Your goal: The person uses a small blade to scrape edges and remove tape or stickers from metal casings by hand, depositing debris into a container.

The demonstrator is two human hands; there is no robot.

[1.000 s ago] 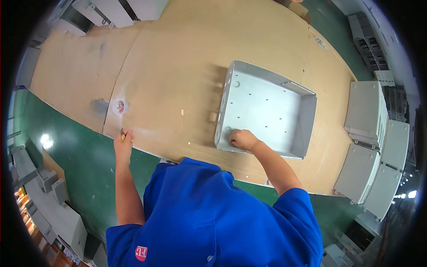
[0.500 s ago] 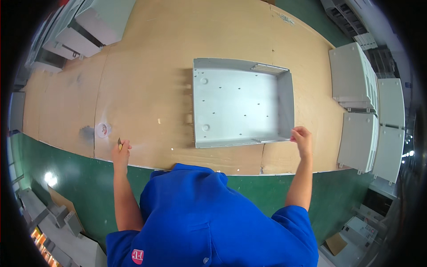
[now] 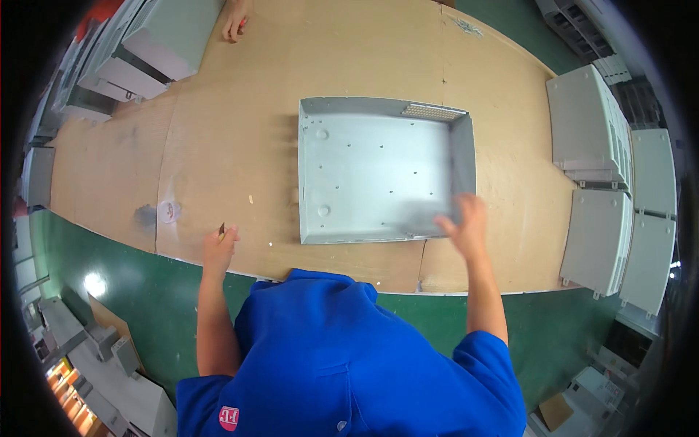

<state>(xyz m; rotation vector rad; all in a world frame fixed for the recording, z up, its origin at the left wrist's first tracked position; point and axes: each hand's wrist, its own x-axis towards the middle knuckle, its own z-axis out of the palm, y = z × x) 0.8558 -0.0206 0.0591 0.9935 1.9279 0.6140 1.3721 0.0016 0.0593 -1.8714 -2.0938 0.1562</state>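
Observation:
A shallow grey metal box (image 3: pixel 368 153), open at the top, lies on the brown-covered worktable in front of me. Small holes and studs dot its floor, and a perforated vent shows in its far wall. Over its near right corner is my right hand (image 3: pixel 470 222), thumb and fingers apart, somewhat blurred, holding nothing; contact with the rim cannot be made out. My left hand (image 3: pixel 218 251) is closed above the table's near edge, left of the box. A small pointed tool (image 3: pixel 222 230), dark and yellowish, sticks up from its fingers.
A small round clear dish (image 3: pixel 170 212) stands left of my left hand. Another person's hand (image 3: pixel 235 22) rests at the far left, beside stacked grey metal housings (image 3: pixel 171 44). More grey housings (image 3: pixel 591 124) line the right side. Small metal parts (image 3: pixel 467 28) lie at the far edge.
My right hand has left its pinch at the box's corner, opened and moved slightly left. My left hand has shifted right with the tool. Another person's hand has appeared at the far left.

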